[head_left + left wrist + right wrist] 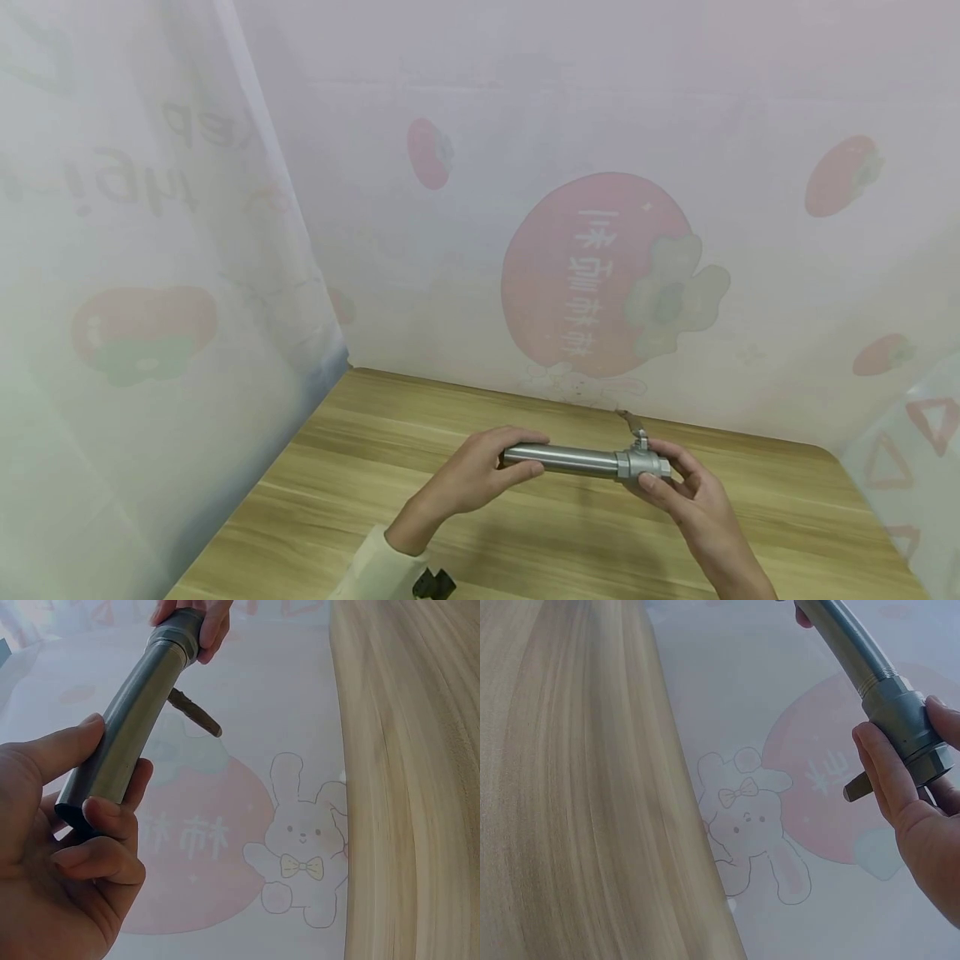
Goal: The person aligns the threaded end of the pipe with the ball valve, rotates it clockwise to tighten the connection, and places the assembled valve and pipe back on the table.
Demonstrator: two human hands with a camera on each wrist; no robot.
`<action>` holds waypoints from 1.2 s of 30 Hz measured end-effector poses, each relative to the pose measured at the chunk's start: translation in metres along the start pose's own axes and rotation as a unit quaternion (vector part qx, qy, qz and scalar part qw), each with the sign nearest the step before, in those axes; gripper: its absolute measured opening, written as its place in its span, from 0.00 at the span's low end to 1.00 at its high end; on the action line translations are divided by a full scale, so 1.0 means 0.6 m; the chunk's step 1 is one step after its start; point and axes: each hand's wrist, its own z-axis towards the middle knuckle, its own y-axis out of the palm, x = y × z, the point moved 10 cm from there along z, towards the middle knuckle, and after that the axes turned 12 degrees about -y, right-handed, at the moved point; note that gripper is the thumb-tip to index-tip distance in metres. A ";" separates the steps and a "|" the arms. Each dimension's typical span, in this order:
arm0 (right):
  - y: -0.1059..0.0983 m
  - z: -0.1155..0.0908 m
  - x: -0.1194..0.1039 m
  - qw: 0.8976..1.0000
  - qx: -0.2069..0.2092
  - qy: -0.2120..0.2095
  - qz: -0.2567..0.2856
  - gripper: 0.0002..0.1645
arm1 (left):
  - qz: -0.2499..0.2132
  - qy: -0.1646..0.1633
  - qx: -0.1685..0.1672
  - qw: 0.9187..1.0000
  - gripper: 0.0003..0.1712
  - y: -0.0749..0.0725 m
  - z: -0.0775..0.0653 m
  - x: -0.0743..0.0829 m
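Pipe (573, 460) in left grip (477, 475), valve (636, 465) in right (697, 498)

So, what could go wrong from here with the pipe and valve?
The left hand grips the shiny pipe near its end, so it might slip. If the right hand on the valve also loosened, the piece could drop onto the wooden table. The lever juts out and might catch on fingers if turned.
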 end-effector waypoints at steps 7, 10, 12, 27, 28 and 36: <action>-0.001 0.000 0.000 1.000 0.002 0.001 -0.002 0.32 | -0.001 0.008 -0.003 1.000 0.25 0.000 -0.001 0.002; 0.000 0.000 -0.001 1.000 0.001 -0.001 -0.002 0.31 | -0.005 0.011 -0.004 1.000 0.25 0.000 0.000 0.003; 0.000 0.000 -0.002 1.000 0.000 -0.003 -0.001 0.31 | -0.007 0.013 -0.006 1.000 0.25 0.000 0.000 0.003; 0.002 -0.001 -0.002 1.000 -0.002 -0.007 0.003 0.31 | 0.008 0.012 -0.004 1.000 0.28 0.001 -0.001 0.004; 0.002 -0.001 -0.002 1.000 -0.002 -0.006 0.003 0.31 | 0.010 0.012 -0.003 1.000 0.28 0.001 -0.002 0.004; 0.001 -0.001 -0.002 1.000 0.000 -0.002 0.001 0.30 | 0.009 0.021 0.004 1.000 0.25 0.000 0.000 0.006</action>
